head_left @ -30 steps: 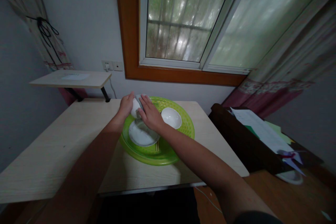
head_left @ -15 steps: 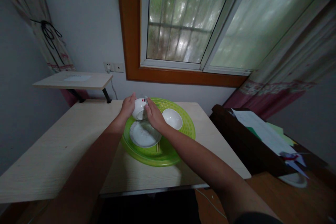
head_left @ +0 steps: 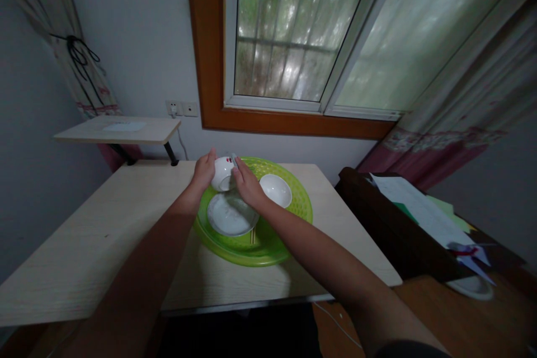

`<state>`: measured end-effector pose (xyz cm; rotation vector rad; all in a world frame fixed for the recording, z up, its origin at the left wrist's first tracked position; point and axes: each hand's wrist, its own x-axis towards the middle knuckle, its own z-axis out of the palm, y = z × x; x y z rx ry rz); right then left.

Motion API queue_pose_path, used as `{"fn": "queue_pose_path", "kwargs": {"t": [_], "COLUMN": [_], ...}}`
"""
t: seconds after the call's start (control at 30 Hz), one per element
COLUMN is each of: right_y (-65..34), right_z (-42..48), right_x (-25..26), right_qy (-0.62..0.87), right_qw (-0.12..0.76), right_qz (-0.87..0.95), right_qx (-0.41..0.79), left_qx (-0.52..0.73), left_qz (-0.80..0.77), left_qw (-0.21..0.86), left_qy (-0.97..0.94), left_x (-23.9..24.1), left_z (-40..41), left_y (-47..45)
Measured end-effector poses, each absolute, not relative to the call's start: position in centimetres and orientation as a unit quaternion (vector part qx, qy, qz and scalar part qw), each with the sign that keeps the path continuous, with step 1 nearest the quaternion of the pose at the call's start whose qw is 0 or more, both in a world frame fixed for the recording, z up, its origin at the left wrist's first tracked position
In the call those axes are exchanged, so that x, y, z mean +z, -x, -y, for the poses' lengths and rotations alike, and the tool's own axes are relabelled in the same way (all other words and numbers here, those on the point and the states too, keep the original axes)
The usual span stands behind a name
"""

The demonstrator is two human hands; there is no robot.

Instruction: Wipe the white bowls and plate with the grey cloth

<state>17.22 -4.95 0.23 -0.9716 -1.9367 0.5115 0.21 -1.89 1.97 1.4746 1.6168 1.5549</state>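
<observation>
My left hand (head_left: 205, 170) is closed on the left side of a white bowl (head_left: 221, 173) with a small red and dark print, tilted with its outside toward me. Against the bowl's right side lies my right hand (head_left: 247, 182), fingers pressed together. A thin grey piece (head_left: 234, 160) shows at its fingertips, too small to name. Under the hands, a white plate (head_left: 230, 217) rests on a round green basket tray (head_left: 302, 215). A second white bowl (head_left: 276, 191) sits upright behind my right wrist. The ends of chopsticks (head_left: 253, 236) stick out beside the plate.
The tray rests on a pale wooden table (head_left: 138, 201). A small raised shelf (head_left: 155, 131) with a paper on it stands at the back left. Behind is a window with a brown frame (head_left: 268, 127). A dark box-like piece (head_left: 377, 224) with papers stands to the right.
Almost nothing differs. Both hands stay on the bowl, and the right fingers have shifted very slightly against its side.
</observation>
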Motion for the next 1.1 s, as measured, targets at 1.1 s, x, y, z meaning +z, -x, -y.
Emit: {"fn": "queue_pose_path", "kwargs": {"t": [1.1], "right_y": [-17.0], "right_z": [6.1], "right_x": [0.9], "right_qy": [0.295], "right_qw": [0.379], "right_qz": [0.871], "right_qx": [0.102], "left_qx": [0.537], "left_qz": [-0.558], "left_qw": [0.197], "left_qy": [-0.601], "left_x": [1.1], "left_z": [1.0], "left_y": [0.1]}}
